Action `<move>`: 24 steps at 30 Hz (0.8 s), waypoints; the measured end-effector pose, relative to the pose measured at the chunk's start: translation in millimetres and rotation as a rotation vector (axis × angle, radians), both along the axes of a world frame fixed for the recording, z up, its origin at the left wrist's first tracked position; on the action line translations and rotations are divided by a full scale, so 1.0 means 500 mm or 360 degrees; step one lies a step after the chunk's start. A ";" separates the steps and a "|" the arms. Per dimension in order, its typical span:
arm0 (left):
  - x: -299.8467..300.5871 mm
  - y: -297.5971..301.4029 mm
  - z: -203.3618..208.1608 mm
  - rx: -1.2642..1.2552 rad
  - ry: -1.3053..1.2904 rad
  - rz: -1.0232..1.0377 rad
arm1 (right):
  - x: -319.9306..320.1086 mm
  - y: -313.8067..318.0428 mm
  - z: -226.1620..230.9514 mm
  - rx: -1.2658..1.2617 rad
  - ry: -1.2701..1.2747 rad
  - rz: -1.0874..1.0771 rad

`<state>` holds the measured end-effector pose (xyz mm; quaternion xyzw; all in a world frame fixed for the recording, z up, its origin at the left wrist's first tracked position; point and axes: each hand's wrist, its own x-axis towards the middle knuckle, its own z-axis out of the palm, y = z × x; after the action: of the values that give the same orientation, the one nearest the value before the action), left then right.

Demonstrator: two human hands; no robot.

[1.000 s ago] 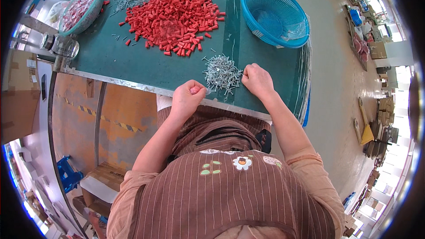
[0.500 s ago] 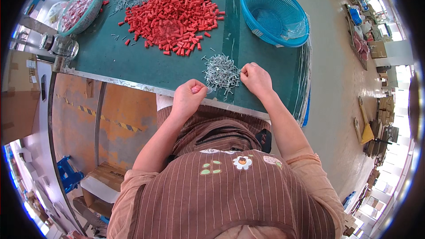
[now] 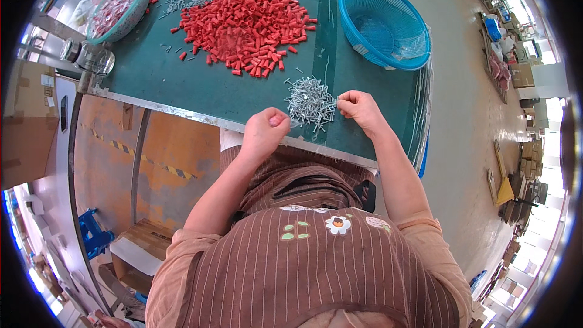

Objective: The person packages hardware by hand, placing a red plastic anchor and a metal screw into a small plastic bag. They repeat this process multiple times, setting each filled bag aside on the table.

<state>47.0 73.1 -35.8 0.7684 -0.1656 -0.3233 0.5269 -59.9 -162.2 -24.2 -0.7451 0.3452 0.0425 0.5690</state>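
Two closed grips at pile of metal pins (image 3: pixel 311 104): pinch of right hand (image 3: pixel 361 110) just beside its right edge, curl of left hand (image 3: pixel 266 130) near its left; cannot tell contents of either. Beyond pile, leftward, heap of red caps (image 3: pixel 246 27); beyond, rightward, blue basket (image 3: pixel 370 13). Under pile, green table (image 3: pixel 164 79).

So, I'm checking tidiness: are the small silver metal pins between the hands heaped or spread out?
Heaped: the silver metal pins overlap in one pile between the left hand and right hand, with strays.

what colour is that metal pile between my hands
The metal pile is silvery grey; it shows best in the head view.
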 end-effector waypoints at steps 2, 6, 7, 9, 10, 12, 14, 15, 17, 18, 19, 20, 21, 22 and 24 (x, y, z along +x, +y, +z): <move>0.000 -0.017 0.009 0.0094 -0.0097 -0.0063 | 0.003 0.015 0.015 0.0245 -0.0060 -0.0037; 0.002 -0.050 0.023 0.0118 -0.0180 -0.0094 | 0.014 0.059 0.034 0.0426 -0.0499 -0.0004; 0.001 -0.058 0.032 0.0151 -0.0212 -0.0120 | 0.016 0.072 0.041 0.0445 -0.0680 0.0054; 0.003 -0.071 0.039 0.0182 -0.0245 -0.0147 | 0.020 0.091 0.045 0.0462 -0.0695 0.0114; 0.003 -0.076 0.039 0.0138 -0.0210 -0.0149 | 0.024 0.099 0.043 0.0293 -0.0796 0.0205; 0.004 -0.079 0.043 0.0097 -0.0172 -0.0153 | 0.026 0.106 0.036 0.0072 -0.0891 0.0300; 0.005 -0.078 0.051 0.0002 -0.0012 -0.0184 | 0.026 0.106 0.037 -0.0099 -0.0882 0.0354; 0.006 -0.077 0.050 0.0004 -0.0010 -0.0180 | 0.026 0.106 0.037 -0.0271 -0.0874 0.0406; 0.008 -0.074 0.048 -0.0118 0.0287 -0.0132 | 0.023 0.107 0.042 -0.0328 -0.0853 0.0441; 0.008 -0.073 0.046 -0.0117 0.0288 -0.0131 | 0.021 0.107 0.044 -0.0389 -0.0834 0.0473; 0.008 -0.071 0.044 -0.0145 0.0390 -0.0102 | 0.021 0.105 0.041 -0.0387 -0.0833 0.0473; 0.007 -0.070 0.043 -0.0173 0.0491 -0.0075 | 0.021 0.102 0.037 -0.0473 -0.0842 0.0531; 0.006 -0.069 0.043 -0.0171 0.0492 -0.0077 | 0.020 0.100 0.035 -0.0558 -0.0850 0.0588; 0.005 -0.069 0.043 -0.0172 0.0467 -0.0074 | 0.016 0.097 0.037 -0.0557 -0.0849 0.0584; 0.006 -0.067 0.040 -0.0170 0.0441 -0.0071 | 0.014 0.096 0.052 -0.0543 -0.0811 0.0605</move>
<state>49.9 39.7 -15.9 0.6834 -0.1254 -0.4285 0.5776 -52.7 -114.3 1.7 -0.8670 0.0497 -0.0980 0.4861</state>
